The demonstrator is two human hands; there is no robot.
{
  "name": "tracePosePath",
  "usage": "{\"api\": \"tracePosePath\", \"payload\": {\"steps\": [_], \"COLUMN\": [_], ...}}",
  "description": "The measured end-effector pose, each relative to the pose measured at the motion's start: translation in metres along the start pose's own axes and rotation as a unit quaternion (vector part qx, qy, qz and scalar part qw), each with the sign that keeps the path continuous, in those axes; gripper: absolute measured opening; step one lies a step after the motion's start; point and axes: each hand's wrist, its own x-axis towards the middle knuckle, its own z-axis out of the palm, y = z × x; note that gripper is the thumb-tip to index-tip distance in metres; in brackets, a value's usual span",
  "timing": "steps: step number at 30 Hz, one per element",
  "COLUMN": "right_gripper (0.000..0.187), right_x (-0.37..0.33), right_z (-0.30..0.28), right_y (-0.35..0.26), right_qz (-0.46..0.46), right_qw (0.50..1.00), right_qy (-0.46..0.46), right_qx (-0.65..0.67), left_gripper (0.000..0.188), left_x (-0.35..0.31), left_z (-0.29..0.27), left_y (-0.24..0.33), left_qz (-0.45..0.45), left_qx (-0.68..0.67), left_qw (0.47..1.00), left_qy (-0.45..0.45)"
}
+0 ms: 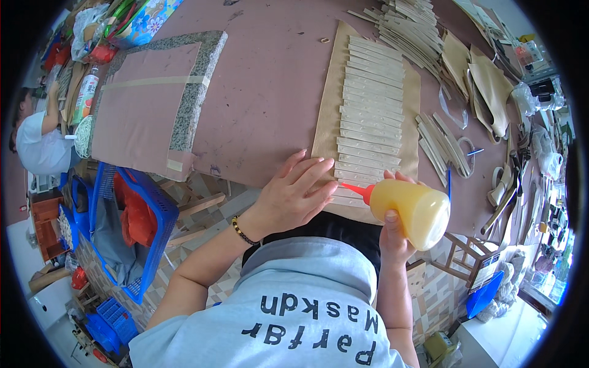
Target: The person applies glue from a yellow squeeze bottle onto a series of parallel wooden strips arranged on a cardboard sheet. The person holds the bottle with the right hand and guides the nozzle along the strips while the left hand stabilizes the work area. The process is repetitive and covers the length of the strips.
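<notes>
My right hand (397, 236) is wrapped round a squeeze bottle (423, 211) of yellowish liquid, tilted on its side. Its red nozzle points left, the tip close to my left fingertips and the near strips. With fingers apart, my left hand (294, 190) rests at the near left edge of a tan sheet (331, 92). On that sheet lies a column of pale flat strips (371, 110), side by side, with small shiny spots on several of them. Whether the nozzle touches a strip I cannot tell.
A granite slab (199, 86) with a brown sheet (144, 104) on it lies at the left. Loose strips (408, 27) are piled at the far right, more strips (432, 150) nearer. Tan leather-like pieces (491, 86) lie beyond. A blue basket (159, 227) stands below the table's left edge.
</notes>
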Motion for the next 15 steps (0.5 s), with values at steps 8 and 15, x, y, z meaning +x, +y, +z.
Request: {"api": "tracePosePath", "payload": {"steps": [8, 15], "right_gripper": [0.068, 0.069], "right_x": [0.002, -0.004], "right_z": [0.005, -0.008], "right_y": [0.000, -0.002], "right_qz": [-0.005, -0.025], "right_qw": [1.000, 0.999], "right_qy": [-0.009, 0.013], "right_qx": [-0.007, -0.030], "left_gripper": [0.023, 0.026], "left_x": [0.001, 0.000], "left_z": [-0.001, -0.001], "left_y": [0.000, 0.000], "left_qz": [0.000, 0.001], "left_qx": [0.001, 0.000], "left_qw": [1.000, 1.000], "left_qy": [0.001, -0.006]}}
